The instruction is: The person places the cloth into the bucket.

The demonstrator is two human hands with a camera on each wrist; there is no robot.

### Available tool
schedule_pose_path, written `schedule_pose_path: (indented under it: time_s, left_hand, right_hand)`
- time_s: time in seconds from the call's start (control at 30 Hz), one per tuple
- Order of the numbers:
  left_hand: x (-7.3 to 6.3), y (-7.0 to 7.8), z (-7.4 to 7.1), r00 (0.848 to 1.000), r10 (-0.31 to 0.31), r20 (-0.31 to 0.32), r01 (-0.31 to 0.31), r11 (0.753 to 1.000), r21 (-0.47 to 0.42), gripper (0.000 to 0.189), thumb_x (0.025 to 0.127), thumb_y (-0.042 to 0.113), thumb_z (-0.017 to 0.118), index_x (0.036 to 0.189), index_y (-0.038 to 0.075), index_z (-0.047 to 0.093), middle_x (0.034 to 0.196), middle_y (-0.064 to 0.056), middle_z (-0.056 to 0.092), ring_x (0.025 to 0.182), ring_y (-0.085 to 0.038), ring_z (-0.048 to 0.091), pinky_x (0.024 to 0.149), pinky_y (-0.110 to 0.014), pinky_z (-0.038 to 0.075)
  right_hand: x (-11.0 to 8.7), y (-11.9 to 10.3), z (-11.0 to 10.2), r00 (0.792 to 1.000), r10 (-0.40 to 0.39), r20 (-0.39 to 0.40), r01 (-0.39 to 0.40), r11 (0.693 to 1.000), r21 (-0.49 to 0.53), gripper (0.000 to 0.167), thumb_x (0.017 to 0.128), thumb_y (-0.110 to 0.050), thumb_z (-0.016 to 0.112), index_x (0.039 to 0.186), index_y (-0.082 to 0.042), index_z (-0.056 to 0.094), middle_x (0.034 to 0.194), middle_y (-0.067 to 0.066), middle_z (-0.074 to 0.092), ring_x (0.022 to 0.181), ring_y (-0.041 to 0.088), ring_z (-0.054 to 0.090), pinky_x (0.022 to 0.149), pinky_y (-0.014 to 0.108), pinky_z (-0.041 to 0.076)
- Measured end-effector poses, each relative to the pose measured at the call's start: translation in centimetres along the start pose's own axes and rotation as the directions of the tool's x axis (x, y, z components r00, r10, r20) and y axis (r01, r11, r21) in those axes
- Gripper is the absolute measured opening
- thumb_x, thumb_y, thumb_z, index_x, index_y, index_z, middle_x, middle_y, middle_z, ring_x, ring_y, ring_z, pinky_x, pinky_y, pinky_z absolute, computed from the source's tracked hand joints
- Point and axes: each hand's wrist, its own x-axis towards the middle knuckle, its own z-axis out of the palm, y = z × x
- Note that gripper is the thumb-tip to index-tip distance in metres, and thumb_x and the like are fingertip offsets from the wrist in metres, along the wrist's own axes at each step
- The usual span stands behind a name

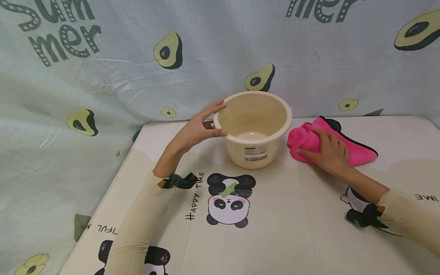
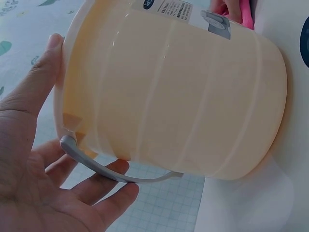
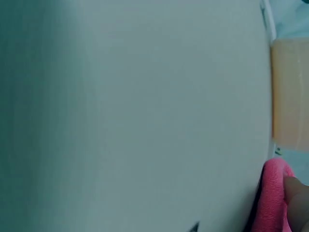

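A cream plastic bucket (image 1: pixel 254 152) stands upright near the table's back edge, with a printed label on its side. At its left rim is my left hand (image 1: pixel 197 130), holding it with the thumb and fingers spread along the rim. In the left wrist view, the grey bucket handle (image 2: pixel 108 171) hangs down across the fingers of that hand. Right of the bucket lies a bunched bright pink cloth (image 1: pixel 359 151) with black edging. My right hand (image 1: pixel 330 151) grips its crumpled left part, and the thumb presses into the fabric. The right wrist view shows only part of that thumb (image 3: pixel 299 203).
The table (image 1: pixel 282 229) has a pale cover printed with pandas and words. Behind and to the left hangs a light curtain (image 1: pixel 206 49) with avocado prints. A black strap with a small device (image 1: pixel 182 180) sits on my left wrist, another on my right.
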Motion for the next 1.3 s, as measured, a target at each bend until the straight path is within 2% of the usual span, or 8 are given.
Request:
schedule_pose_path:
  time_s: [0.2, 0.3, 0.47, 0.63, 0.87, 1.0, 1.2, 1.3]
  left_hand:
    - [-0.2, 0.1, 0.0, 1.0, -0.001, -0.001, 0.001, 1.0, 0.01, 0.114, 0.066, 0.065, 0.086, 0.159, 0.019, 0.038, 0.165, 0.016, 0.024, 0.13, -0.031, 0.057, 0.106, -0.043, 0.049]
    - [-0.2, -0.1, 0.1, 1.0, -0.003, -0.001, 0.003, 1.0, 0.01, 0.114, 0.066, 0.067, 0.086, 0.159, 0.02, 0.038, 0.165, 0.016, 0.024, 0.13, -0.03, 0.057, 0.106, -0.043, 0.049]
    - [-0.1, -0.2, 0.1, 1.0, 0.002, -0.008, -0.002, 1.0, 0.024, 0.114, 0.065, 0.068, 0.085, 0.158, 0.02, 0.039, 0.165, 0.016, 0.024, 0.131, -0.03, 0.056, 0.108, -0.044, 0.048]
    - [-0.1, 0.0, 0.1, 1.0, 0.012, -0.01, -0.012, 1.0, 0.023, 0.112, 0.067, 0.066, 0.085, 0.158, 0.02, 0.039, 0.165, 0.016, 0.025, 0.132, -0.03, 0.056, 0.108, -0.044, 0.048]
    - [-0.1, 0.1, 0.1, 1.0, 0.007, -0.012, -0.007, 0.999, 0.032, 0.112, 0.067, 0.068, 0.084, 0.158, 0.02, 0.039, 0.165, 0.016, 0.025, 0.133, -0.029, 0.055, 0.108, -0.044, 0.048]
    - [0.0, 0.1, 0.1, 1.0, 0.004, -0.013, -0.004, 1.0, 0.029, 0.114, 0.065, 0.07, 0.083, 0.158, 0.021, 0.039, 0.165, 0.016, 0.025, 0.133, -0.03, 0.054, 0.108, -0.045, 0.047]
    - [0.0, 0.1, 0.1, 1.0, 0.009, -0.013, -0.008, 1.0, 0.03, 0.114, 0.065, 0.07, 0.083, 0.158, 0.021, 0.039, 0.165, 0.016, 0.025, 0.133, -0.03, 0.055, 0.108, -0.045, 0.048]
    - [0.0, 0.1, 0.1, 1.0, 0.01, -0.016, -0.01, 0.999, 0.033, 0.113, 0.065, 0.07, 0.083, 0.158, 0.021, 0.04, 0.164, 0.017, 0.025, 0.132, -0.029, 0.055, 0.107, -0.045, 0.048]
  right_hand:
    - [1.3, -0.1, -0.9, 0.969, -0.245, -0.02, 0.245, 0.969, 0.018, 0.064, 0.087, -0.016, 0.081, 0.143, -0.005, 0.052, 0.136, 0.033, 0.046, 0.126, 0.053, 0.04, 0.09, 0.07, 0.047]
    - [1.5, -0.5, -2.1, 0.942, -0.337, 0.017, 0.337, 0.942, -0.003, 0.062, 0.087, -0.007, 0.08, 0.143, -0.008, 0.054, 0.129, 0.03, 0.05, 0.121, 0.048, 0.046, 0.088, 0.066, 0.05]
    - [1.1, -1.5, -4.6, 0.908, -0.413, 0.074, 0.417, 0.907, -0.055, 0.065, 0.092, -0.01, 0.076, 0.151, -0.019, 0.049, 0.133, 0.026, 0.048, 0.122, 0.045, 0.046, 0.083, 0.061, 0.054]
    - [0.3, -1.9, -7.0, 0.903, -0.422, 0.086, 0.426, 0.904, -0.04, 0.056, 0.095, -0.009, 0.072, 0.147, -0.013, 0.054, 0.138, 0.025, 0.045, 0.127, 0.045, 0.042, 0.086, 0.065, 0.052]
    - [-0.8, -2.3, -8.9, 0.951, -0.311, 0.001, 0.31, 0.95, -0.044, 0.052, 0.097, -0.034, 0.067, 0.14, -0.006, 0.059, 0.137, 0.025, 0.045, 0.12, 0.046, 0.045, 0.082, 0.065, 0.051]
    - [-1.0, -2.5, -9.6, 0.959, -0.28, -0.033, 0.279, 0.96, -0.033, 0.054, 0.095, -0.041, 0.068, 0.137, -0.007, 0.062, 0.138, 0.025, 0.044, 0.123, 0.047, 0.042, 0.082, 0.065, 0.048]
    - [-1.0, -2.7, -10.0, 0.944, -0.32, -0.079, 0.315, 0.947, -0.067, 0.054, 0.085, -0.032, 0.083, 0.128, -0.003, 0.067, 0.136, 0.026, 0.046, 0.119, 0.048, 0.045, 0.074, 0.056, 0.055]
    - [-1.0, -2.8, -10.3, 0.916, -0.39, -0.097, 0.382, 0.92, -0.093, 0.047, 0.08, -0.022, 0.088, 0.122, -0.005, 0.073, 0.132, 0.025, 0.05, 0.117, 0.045, 0.047, 0.066, 0.038, 0.052]
